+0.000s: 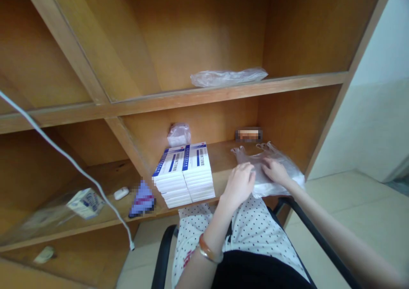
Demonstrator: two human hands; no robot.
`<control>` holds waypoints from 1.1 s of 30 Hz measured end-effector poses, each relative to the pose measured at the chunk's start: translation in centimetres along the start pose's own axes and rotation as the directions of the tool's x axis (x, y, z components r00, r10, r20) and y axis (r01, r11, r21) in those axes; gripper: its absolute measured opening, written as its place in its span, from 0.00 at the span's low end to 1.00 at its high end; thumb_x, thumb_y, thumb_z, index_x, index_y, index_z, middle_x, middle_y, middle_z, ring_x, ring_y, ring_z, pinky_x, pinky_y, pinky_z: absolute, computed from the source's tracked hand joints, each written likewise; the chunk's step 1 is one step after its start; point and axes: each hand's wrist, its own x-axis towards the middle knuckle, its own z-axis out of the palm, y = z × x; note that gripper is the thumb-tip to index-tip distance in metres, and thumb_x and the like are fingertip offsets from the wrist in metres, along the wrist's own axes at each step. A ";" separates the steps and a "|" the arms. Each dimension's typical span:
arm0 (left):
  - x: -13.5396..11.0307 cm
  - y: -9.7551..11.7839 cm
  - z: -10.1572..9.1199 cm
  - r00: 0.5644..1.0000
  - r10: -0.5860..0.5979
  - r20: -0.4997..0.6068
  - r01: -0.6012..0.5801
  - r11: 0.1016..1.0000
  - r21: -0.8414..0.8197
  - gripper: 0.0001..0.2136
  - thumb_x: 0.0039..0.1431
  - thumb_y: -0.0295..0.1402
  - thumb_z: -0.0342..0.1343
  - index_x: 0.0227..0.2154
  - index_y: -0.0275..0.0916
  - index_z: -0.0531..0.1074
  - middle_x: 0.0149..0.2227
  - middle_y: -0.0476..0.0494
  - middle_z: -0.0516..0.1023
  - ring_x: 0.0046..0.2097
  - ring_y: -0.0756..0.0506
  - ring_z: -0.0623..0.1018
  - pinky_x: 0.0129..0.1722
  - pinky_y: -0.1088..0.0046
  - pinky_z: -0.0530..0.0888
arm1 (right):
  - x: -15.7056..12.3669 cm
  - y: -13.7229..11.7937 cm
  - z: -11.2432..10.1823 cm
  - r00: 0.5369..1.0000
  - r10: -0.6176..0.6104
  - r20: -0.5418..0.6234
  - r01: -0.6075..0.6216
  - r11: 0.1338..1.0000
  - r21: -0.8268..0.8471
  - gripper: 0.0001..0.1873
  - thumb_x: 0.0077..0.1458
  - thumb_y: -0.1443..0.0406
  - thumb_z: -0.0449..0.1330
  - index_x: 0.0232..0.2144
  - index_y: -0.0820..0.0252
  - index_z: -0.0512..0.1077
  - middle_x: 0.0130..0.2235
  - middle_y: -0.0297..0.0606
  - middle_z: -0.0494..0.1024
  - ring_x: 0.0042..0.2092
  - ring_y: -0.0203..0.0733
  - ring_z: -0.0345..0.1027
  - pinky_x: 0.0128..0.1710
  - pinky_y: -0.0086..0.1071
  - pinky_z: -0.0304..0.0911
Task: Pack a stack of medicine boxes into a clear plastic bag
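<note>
A stack of clear plastic bags (287, 174) lies on the lower shelf at the right, its handles toward the back. At the stack's near left edge is my left hand (240, 181), its fingers bent together against the plastic; the fingertips are partly hidden. My right hand (275, 171) rests on top of the bags with its fingers extended over them. To the left of my hands stand two side-by-side piles of white and blue boxes (183, 176), several high.
Behind the boxes sits a pinkish plastic bundle (179, 135). Another clear bag (228, 77) lies on the shelf above. A white cable (70, 155) hangs across the left, before a small carton (85, 203) and a white mouse-like object (121, 193). Chair armrests (164, 255) flank my legs.
</note>
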 end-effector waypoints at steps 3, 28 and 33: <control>0.9 -1.8 4.4 0.998 -0.059 -0.007 0.059 0.998 -0.006 0.15 0.63 0.31 0.44 0.49 0.37 0.69 0.55 0.38 0.71 0.57 0.43 0.70 0.58 0.63 0.65 | -0.6 1.6 0.6 0.998 -0.047 0.050 0.051 0.996 -0.080 0.22 0.60 0.63 0.45 0.52 0.58 0.70 0.57 0.44 0.69 0.59 0.50 0.60 0.55 0.44 0.57; 3.4 -2.3 6.9 0.957 -0.193 -0.218 0.199 0.980 0.007 0.21 0.58 0.27 0.49 0.55 0.46 0.63 0.58 0.41 0.66 0.61 0.41 0.62 0.63 0.52 0.51 | -1.6 -0.6 -1.2 0.931 -0.175 -0.321 0.269 0.923 0.275 0.13 0.57 0.62 0.52 0.36 0.56 0.75 0.47 0.43 0.76 0.52 0.48 0.66 0.54 0.44 0.58; 2.5 -0.8 4.6 0.973 -0.115 -0.200 0.105 0.993 -0.059 0.24 0.55 0.24 0.50 0.54 0.48 0.61 0.61 0.45 0.64 0.64 0.43 0.59 0.65 0.50 0.39 | -1.8 -3.6 -4.4 0.920 -0.296 -0.255 0.388 0.778 0.494 0.09 0.55 0.62 0.55 0.34 0.55 0.75 0.43 0.41 0.77 0.48 0.45 0.69 0.52 0.42 0.62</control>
